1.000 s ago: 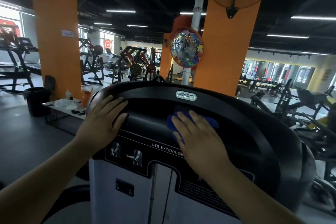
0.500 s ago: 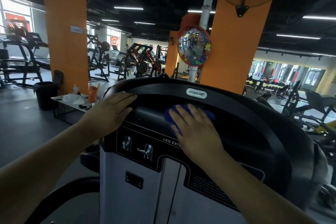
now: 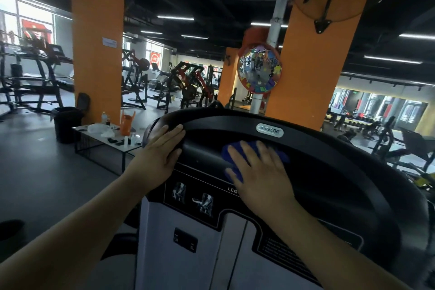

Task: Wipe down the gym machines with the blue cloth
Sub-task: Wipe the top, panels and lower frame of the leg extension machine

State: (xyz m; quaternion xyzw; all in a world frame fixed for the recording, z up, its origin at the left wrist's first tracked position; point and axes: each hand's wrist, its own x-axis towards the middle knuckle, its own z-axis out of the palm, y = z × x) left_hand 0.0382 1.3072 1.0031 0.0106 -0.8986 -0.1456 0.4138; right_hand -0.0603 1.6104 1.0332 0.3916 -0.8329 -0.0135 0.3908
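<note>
A leg extension machine [image 3: 329, 172] with a curved black top shroud and white lower panels fills the lower middle of the view. The blue cloth [image 3: 229, 150] lies on the black recess under the silver brand badge, mostly hidden under my right hand [image 3: 259, 172], which presses it flat with straight fingers. Only the cloth's left and far edges show. My left hand [image 3: 160, 150] rests flat on the shroud's left end, fingers straight.
A low white table [image 3: 98, 135] with bottles, an orange object and small items stands left of the machine, beside a black bin [image 3: 63, 123]. Orange pillars [image 3: 97, 42] rise left and right. A round convex mirror [image 3: 259, 69] hangs ahead. Other gym machines fill the background.
The view has shifted, so the machine sits further right in frame. My right hand with the cloth has slid slightly left along the recess. My left hand stays on the shroud's left end.
</note>
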